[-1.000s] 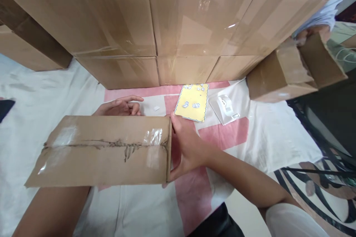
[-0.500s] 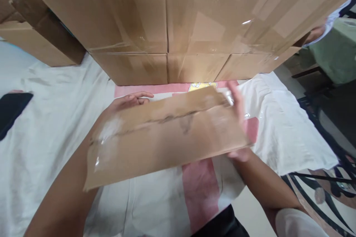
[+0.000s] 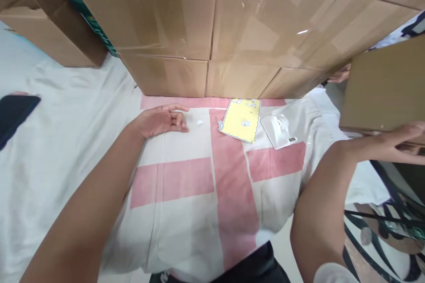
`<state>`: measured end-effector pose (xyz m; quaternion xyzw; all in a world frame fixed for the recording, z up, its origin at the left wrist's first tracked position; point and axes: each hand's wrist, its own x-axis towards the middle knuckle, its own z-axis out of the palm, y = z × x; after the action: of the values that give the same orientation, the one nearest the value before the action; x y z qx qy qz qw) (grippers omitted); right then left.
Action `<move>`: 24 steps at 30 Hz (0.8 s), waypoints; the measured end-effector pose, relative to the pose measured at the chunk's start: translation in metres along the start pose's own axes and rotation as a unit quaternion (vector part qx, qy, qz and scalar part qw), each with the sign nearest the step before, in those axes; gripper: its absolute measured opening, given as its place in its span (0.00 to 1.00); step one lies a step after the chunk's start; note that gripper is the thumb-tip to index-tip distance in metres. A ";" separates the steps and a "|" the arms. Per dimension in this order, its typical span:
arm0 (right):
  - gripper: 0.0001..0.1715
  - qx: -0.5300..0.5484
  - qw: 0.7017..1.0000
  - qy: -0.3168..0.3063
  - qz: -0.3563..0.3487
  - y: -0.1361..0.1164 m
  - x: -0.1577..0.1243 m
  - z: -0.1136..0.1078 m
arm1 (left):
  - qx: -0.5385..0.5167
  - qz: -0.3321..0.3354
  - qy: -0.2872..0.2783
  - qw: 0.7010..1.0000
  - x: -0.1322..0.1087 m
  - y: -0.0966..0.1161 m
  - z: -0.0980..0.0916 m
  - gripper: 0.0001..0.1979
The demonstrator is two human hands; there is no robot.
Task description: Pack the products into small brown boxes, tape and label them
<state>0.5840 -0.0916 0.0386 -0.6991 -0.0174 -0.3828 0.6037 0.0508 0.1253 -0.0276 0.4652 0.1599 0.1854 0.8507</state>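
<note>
My left hand (image 3: 162, 120) lies palm up on the white and pink cloth (image 3: 189, 177), index finger stretched out, the others loosely curled, holding nothing. Just off its fingertips is a small white scrap (image 3: 199, 122). Out at the right edge, my right hand (image 3: 410, 139) supports a brown cardboard box (image 3: 387, 88) from below; part of that hand is cut off by the frame. A yellow card (image 3: 241, 119) with a scalloped border and a white tape dispenser (image 3: 279, 131) lie on the cloth between my arms.
A wall of taped cardboard boxes (image 3: 166, 13) stands across the far side. An open carton (image 3: 63, 44) is at the left, with a green package (image 3: 91, 22) beside it. A dark flat object (image 3: 16, 117) lies far left. Another person's hand (image 3: 340, 74) shows beside my box.
The cardboard box has gone from in front of me to the far right with my right hand. The yellow card and white dispenser are uncovered. My left hand has barely moved.
</note>
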 end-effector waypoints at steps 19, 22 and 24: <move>0.55 -0.167 0.954 -0.245 -0.034 0.042 -0.055 0.028 | -0.008 -0.005 0.013 1.000 0.000 0.000 0.002 0.25; 0.53 -0.146 0.947 -0.282 -0.048 0.046 -0.057 0.029 | -0.010 -0.001 0.008 1.000 0.001 -0.001 0.001 0.26; 0.54 -0.128 0.946 -0.293 -0.055 0.048 -0.058 0.031 | -0.010 0.001 0.006 1.000 0.002 -0.002 0.000 0.27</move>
<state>0.5821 -0.0520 -0.0329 -0.8497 -0.1829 -0.1929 0.4553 0.0526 0.1252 -0.0293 0.4561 0.1622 0.1909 0.8540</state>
